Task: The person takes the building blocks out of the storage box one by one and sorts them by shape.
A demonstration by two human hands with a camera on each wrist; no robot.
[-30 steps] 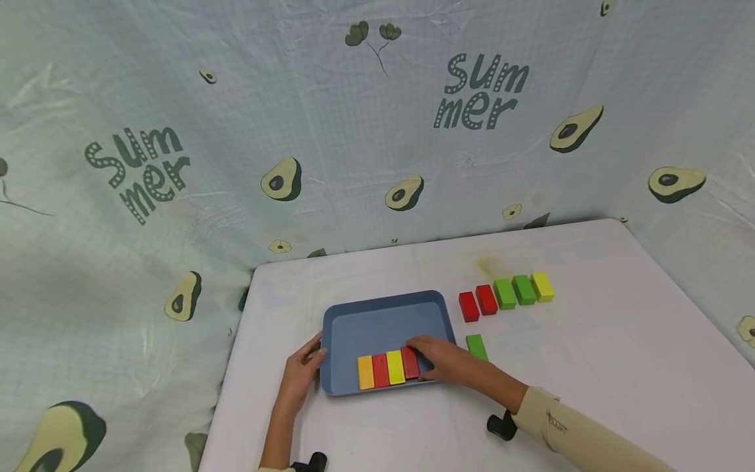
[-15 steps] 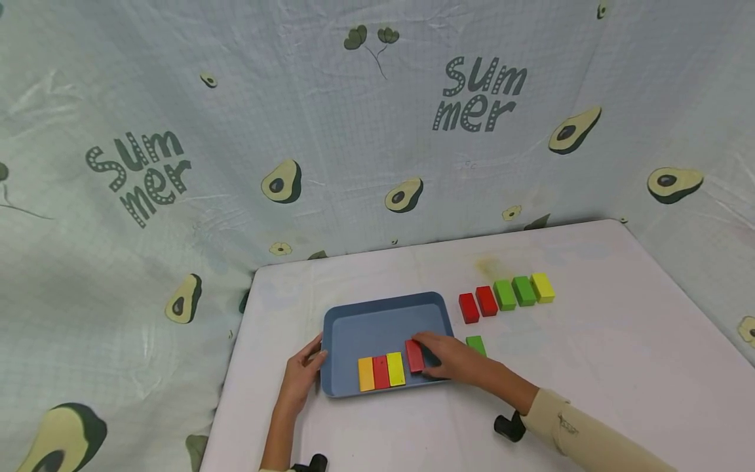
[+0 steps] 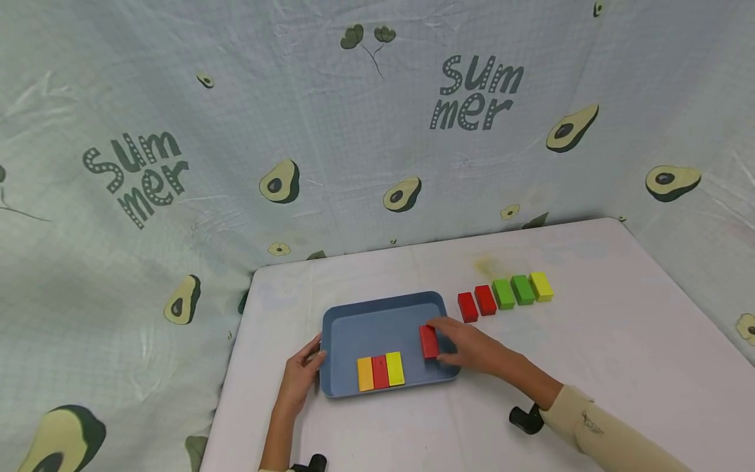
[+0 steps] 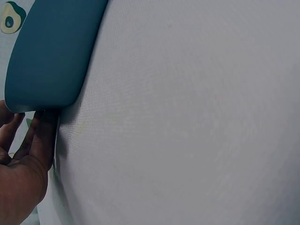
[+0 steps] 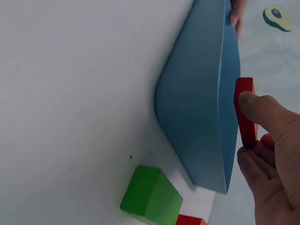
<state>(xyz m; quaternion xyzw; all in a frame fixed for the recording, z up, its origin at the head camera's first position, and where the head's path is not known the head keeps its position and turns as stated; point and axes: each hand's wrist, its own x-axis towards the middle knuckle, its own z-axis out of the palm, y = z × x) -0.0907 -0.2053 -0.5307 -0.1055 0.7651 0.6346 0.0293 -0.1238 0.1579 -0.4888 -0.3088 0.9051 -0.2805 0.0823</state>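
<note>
A blue tray lies on the white table. An orange block, a red block and a yellow block lie side by side along its near edge. My right hand pinches another red block between thumb and fingers, raised over the tray's right side; in the right wrist view this red block is above the tray's rim. My left hand holds the tray's left edge, thumb on the rim, fingers under the tray's corner.
A row of blocks lies right of the tray: red, red, green, green, yellow. A single green block sits by the tray's right side, hidden by my hand in the head view. Avocado-print cloth walls surround the table.
My right hand has lifted the red block off the right end of the row in the tray and carried it up and to the right. My left hand has stayed at the tray's edge.
</note>
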